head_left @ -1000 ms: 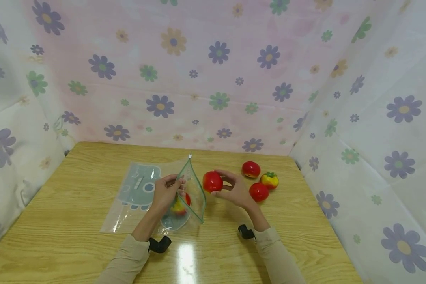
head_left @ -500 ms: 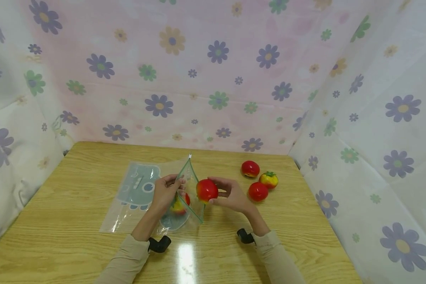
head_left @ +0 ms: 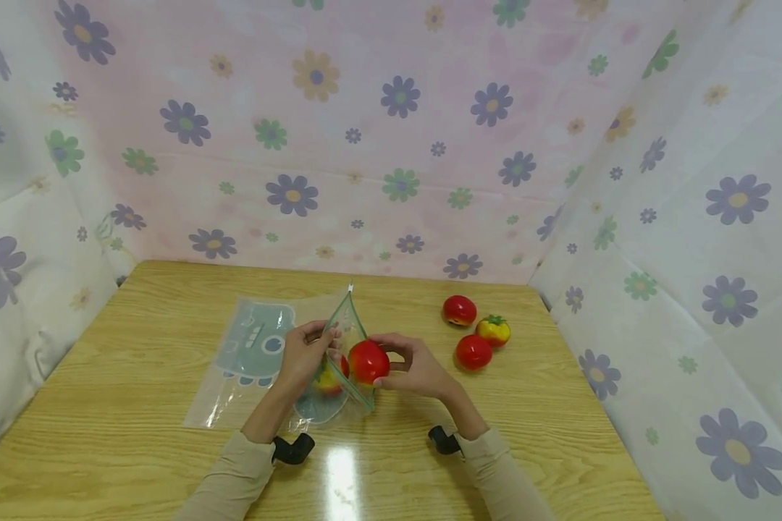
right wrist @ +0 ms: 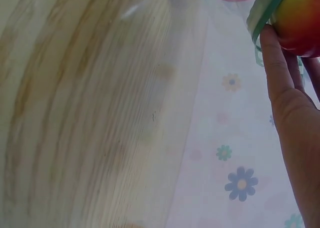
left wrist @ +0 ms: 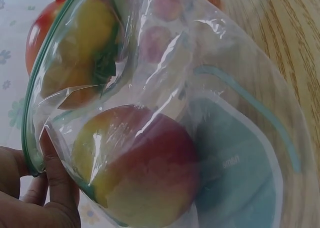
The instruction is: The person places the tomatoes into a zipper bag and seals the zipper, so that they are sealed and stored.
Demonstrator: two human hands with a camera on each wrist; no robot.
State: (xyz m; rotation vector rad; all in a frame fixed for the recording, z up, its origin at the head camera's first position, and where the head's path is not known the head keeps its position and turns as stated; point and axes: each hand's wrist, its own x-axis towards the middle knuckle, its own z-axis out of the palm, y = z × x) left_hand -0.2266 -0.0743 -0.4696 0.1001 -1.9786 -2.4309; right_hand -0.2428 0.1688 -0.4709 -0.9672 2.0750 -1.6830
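Note:
A clear zip bag [head_left: 257, 346] with a cartoon monster print stretches across the table, its green-edged mouth facing right. My left hand [head_left: 303, 356] pinches the near side of that mouth between thumb and fingers. Inside the bag lies a red-and-yellow toy tomato [left wrist: 137, 168], partly behind the left fingers in the head view. My right hand [head_left: 417, 369] grips another glossy toy tomato [head_left: 368, 362] from its right side, right at the bag's mouth. In the right wrist view, the green seal [right wrist: 267, 12] lies against that tomato beside the fingertips.
Three more toy tomatoes rest at the right back: a red one [head_left: 460, 310], a yellow-red one with a green top [head_left: 493, 331], and a red one [head_left: 474, 352]. The wooden table [head_left: 137, 362] is enclosed by flowered cloth [head_left: 339, 152] behind and at both sides.
My right hand has carried its tomato left and toward me, from beside the bag into its mouth. The left hand keeps its place on the bag.

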